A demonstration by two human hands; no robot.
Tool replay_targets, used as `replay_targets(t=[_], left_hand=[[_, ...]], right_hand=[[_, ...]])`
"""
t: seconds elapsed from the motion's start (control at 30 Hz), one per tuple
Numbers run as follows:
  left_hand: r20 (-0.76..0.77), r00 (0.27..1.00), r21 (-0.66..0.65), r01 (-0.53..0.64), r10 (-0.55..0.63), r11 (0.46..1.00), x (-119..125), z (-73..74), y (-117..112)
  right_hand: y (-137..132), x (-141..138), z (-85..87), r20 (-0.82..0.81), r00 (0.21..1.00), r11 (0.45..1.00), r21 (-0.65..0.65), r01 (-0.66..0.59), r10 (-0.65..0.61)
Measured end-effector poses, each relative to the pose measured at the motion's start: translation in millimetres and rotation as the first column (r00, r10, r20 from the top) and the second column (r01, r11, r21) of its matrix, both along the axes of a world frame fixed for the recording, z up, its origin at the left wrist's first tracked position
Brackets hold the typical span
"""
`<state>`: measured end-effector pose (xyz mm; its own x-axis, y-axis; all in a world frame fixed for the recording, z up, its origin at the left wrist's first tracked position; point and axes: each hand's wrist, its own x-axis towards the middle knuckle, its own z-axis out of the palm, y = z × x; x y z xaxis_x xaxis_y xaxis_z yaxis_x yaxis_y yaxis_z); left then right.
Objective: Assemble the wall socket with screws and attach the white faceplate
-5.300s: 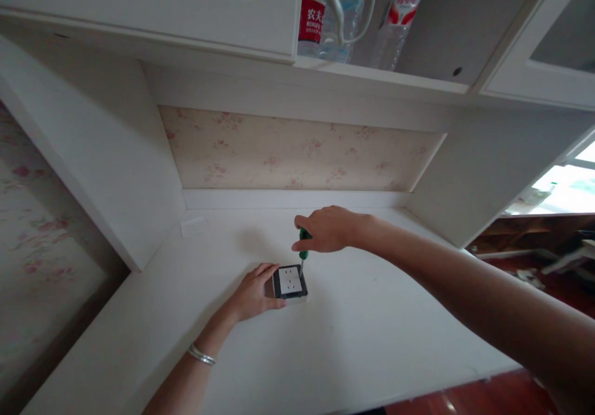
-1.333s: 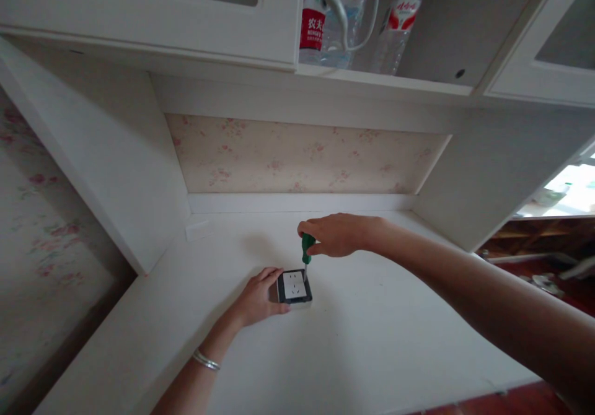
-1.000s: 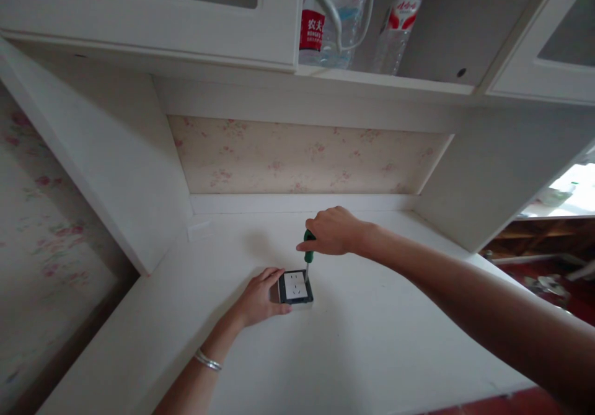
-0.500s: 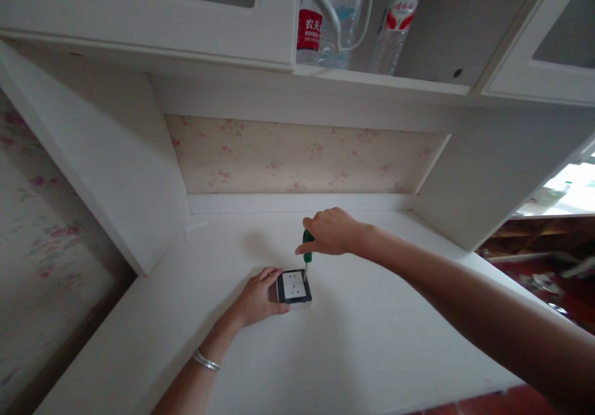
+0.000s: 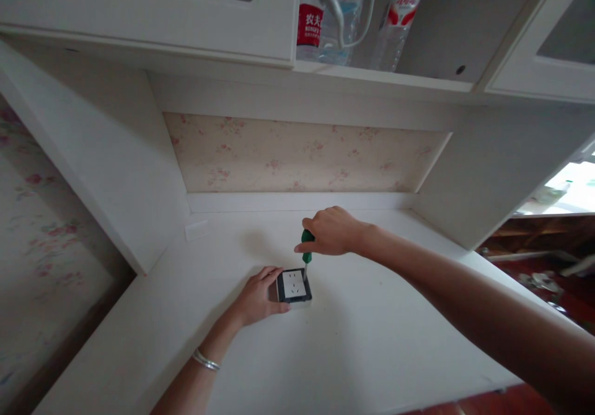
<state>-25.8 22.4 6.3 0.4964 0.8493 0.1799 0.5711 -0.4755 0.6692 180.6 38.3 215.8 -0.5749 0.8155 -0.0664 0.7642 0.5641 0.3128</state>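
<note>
A wall socket (image 5: 294,284) with a white face and dark frame lies face up on the white tabletop. My left hand (image 5: 260,297) grips it from the left, fingers at its far side and thumb at its near side. In my closed right hand (image 5: 333,231) is a screwdriver (image 5: 307,248) with a green handle, held nearly upright. Its metal shaft points down, and the tip meets the right part of the socket's frame. Whether the tip sits in a screw is too small to tell.
The white tabletop (image 5: 372,340) runs under a cabinet with plastic bottles (image 5: 397,18) on its open shelf. A curved pale rod (image 5: 332,0) hangs before them. White side panels (image 5: 102,155) stand left and right, with floral wallpaper (image 5: 297,158) at the back.
Both hands, the socket and the screwdriver stay in almost the same place. The view has shifted very slightly.
</note>
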Motion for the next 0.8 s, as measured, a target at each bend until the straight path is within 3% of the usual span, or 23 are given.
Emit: replay_targets(t=[0.1,0.27,0.63,0.8], left_hand=[[-0.007,1.000,-0.003,0.006,-0.006,1.000,0,0.6,0],[-0.002,1.000,0.000,0.009,-0.009,1.000,-1,-1.6,2],[-0.012,1.000,0.027,0.015,-0.014,1.000,-1,-2.3,1],[-0.034,0.999,0.029,0.013,-0.012,0.999,-1,-6.0,4]], right_hand=[[0,1,0.5,-0.012,1.000,1.000,-0.017,-0.004,0.003],[1,7,3.9,-0.078,0.980,0.974,-0.125,-0.190,0.181],[2,5,1.3,0.014,1.000,1.000,-0.002,-0.002,0.002],[3,11,3.5,-0.009,0.996,0.994,-0.071,-0.086,0.086]])
